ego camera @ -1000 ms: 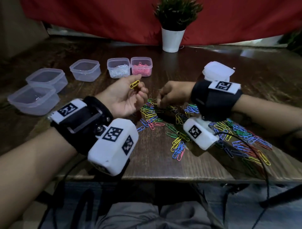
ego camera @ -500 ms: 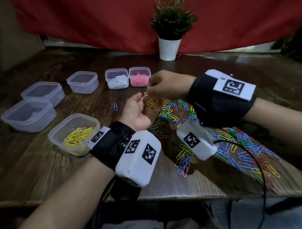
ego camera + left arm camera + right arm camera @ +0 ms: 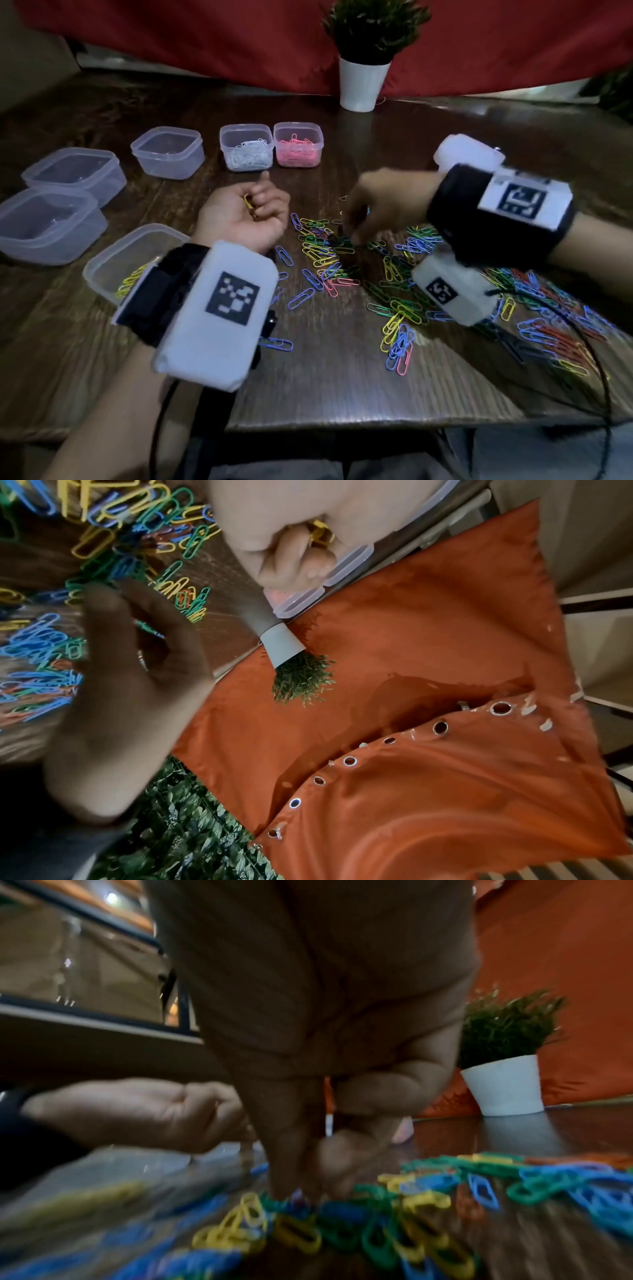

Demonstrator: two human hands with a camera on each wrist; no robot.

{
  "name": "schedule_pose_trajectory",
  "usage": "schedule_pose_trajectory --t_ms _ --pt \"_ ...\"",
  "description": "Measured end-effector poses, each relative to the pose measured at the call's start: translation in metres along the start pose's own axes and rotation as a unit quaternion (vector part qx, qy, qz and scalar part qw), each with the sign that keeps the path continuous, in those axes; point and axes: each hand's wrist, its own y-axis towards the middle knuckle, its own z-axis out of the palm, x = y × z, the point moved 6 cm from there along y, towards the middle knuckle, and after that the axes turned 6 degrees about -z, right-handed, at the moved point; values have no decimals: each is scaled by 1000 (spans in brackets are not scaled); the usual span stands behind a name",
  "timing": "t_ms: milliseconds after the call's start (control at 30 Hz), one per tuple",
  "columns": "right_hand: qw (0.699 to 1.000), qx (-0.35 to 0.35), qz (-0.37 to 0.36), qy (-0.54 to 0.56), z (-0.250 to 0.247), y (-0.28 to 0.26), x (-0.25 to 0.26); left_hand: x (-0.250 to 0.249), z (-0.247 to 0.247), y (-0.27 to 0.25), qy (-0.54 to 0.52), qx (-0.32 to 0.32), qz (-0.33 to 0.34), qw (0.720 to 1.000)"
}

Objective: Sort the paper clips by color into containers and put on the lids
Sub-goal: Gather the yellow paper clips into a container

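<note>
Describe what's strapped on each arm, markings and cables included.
Both forearms are bare, no sleeves. Behind the left hand sits a black wrist strap carrying a white boxy camera module with a black square fiducial tag; a black cable hangs from it. Behind the right hand: black wristband, white tagged patch, white tagged module, black cable.

Six tubs (image 3: 168, 152), three holding clips; one lid stack (image 3: 467, 150); one plant (image 3: 364, 51); loose clips (image 3: 397, 305) too many to count.
</note>
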Motion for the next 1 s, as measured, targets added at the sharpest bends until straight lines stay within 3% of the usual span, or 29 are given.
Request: schedule_pose_trajectory --t_ms 233,467,600,733,833,900,1000 --pt "999 19 6 -45 21 12 2 1 -5 1 -25 -13 -2 1000" --pt "989 3 25 145 11 0 -6 2 -4 1 -20 -23 4 1000" --pt "986 9 22 165 14 -2 -8 8 0 0 24 3 5 1000" --pt "981 -46 47 182 2 -19 -11 12 3 -2 35 10 -2 999" --pt "949 -158 60 265 -18 -51 -10 22 8 -4 52 21 -22 998" --pt "898 -254 61 353 -25 -78 -12 28 8 -4 77 15 -39 996" --pt "812 -358 77 455 -12 -111 -17 42 14 -7 222 23 -93 970"
